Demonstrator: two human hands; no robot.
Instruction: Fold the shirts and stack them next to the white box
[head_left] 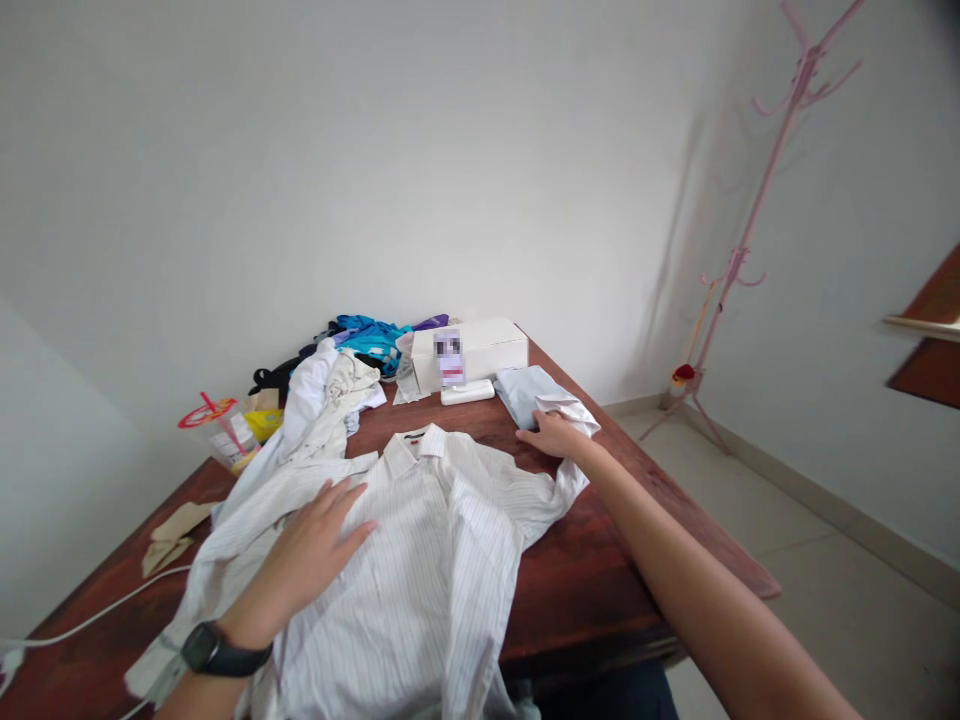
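Observation:
A white long-sleeved shirt (pixel 397 580) with thin stripes lies front side up on the dark wooden table, its collar at the far end. My left hand (pixel 326 540) rests on the chest area near one shoulder, fingers spread; a black watch (pixel 217 650) is on that wrist. Farther off to the right, my right hand (pixel 559 435) has its fingers on the shirt's sleeve end (pixel 577 412). That sleeve bends away from the shoulder and passes under my wrist. Beneath the cuff sits a folded light blue garment (pixel 525 388). My right fingertips are partly hidden.
A white box (pixel 487 345) and a small white device (pixel 468 392) stand at the back. Heaped clothes (pixel 367 340) lie left of them. A plastic cup (pixel 225 435), beige cloth (pixel 174 535) and white cable (pixel 105 605) are leftward. Beyond the table stands a pink coat rack (pixel 765 180).

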